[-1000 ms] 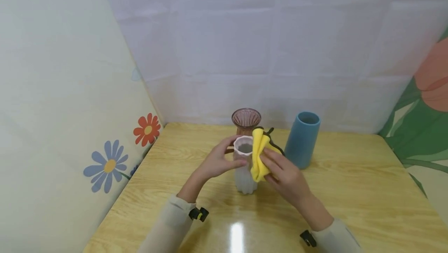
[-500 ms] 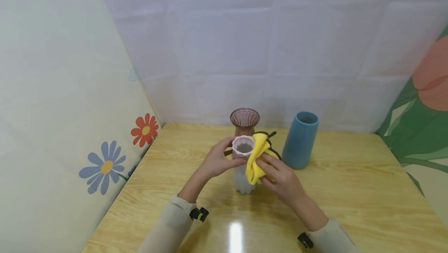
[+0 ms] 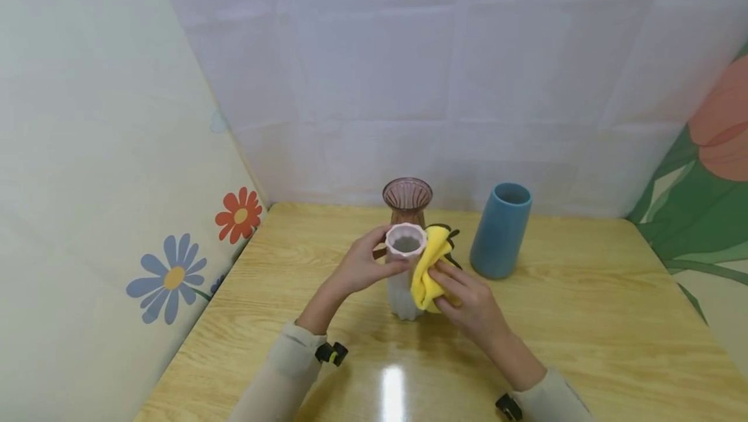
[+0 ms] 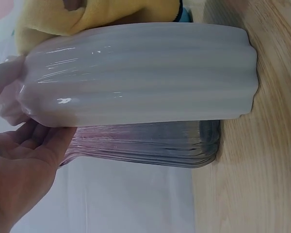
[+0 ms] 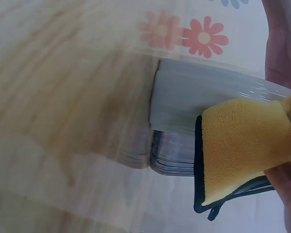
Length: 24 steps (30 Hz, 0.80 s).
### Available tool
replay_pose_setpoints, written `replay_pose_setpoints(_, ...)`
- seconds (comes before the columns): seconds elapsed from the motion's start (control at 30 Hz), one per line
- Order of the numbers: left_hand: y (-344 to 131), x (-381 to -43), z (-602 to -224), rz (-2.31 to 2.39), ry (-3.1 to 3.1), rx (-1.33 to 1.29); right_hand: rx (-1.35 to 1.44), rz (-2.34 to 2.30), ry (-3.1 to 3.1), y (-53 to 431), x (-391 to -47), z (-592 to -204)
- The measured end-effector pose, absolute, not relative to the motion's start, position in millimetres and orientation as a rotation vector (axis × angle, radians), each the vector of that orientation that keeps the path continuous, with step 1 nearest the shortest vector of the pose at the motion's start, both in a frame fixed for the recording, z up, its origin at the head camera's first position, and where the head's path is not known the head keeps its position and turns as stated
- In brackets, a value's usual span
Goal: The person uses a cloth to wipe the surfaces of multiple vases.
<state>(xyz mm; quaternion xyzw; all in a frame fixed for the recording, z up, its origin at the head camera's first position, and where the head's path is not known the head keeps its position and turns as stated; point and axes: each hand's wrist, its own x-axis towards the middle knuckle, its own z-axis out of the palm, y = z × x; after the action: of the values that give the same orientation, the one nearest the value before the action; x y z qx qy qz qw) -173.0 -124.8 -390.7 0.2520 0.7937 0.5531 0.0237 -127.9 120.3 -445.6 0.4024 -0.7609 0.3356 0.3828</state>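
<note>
A ribbed vase (image 3: 403,295), white below and pale pink at its scalloped rim, stands upright on the table. My left hand (image 3: 366,265) grips it just under the rim, thumb in front and fingers behind, as the left wrist view also shows on the vase (image 4: 145,77). In my right hand (image 3: 473,305) is a bunched yellow cloth (image 3: 431,273) with dark edging, pressed against the vase's right side. The right wrist view shows a flap of the cloth (image 5: 242,145) hanging over the vase wall.
Right behind the white vase stands a purple-pink fluted glass vase (image 3: 408,196), partly hidden by it. A blue tapered vase (image 3: 501,234) is to the right on the wooden table (image 3: 584,305). A pale cloth backdrop (image 3: 374,84) closes off the rear.
The right hand has shifted slightly left with the yellow cloth, which now sits a little lower beside the rim. The left hand keeps its hold on the white vase.
</note>
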Motion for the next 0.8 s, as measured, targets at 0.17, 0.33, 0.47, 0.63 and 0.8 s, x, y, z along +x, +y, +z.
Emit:
replay_pose_setpoints(0.17, -126, -176, -392, 1.697, 2.456, 0.769, 1.011, 0.857, -1.969, 121, -126, -452)
replay_pose_setpoints(0.33, -126, -176, -392, 1.699, 2.454, 0.749, 1.011, 0.866, -2.009, 122, -125, -459)
replay_pose_setpoints(0.47, -126, -175, -392, 1.693, 2.458, 0.756, 1.003, 0.853, -2.055, 124, -125, -464)
replay_pose_setpoints(0.63, -127, -176, -393, 1.691, 2.446, 0.782, 1.015, 0.791, -2.106, 126, -125, -468)
replay_pose_setpoints(0.8, -127, -179, -394, 1.694, 2.424, 0.812, 1.059, 0.787, -2.169, 127, -123, -469)
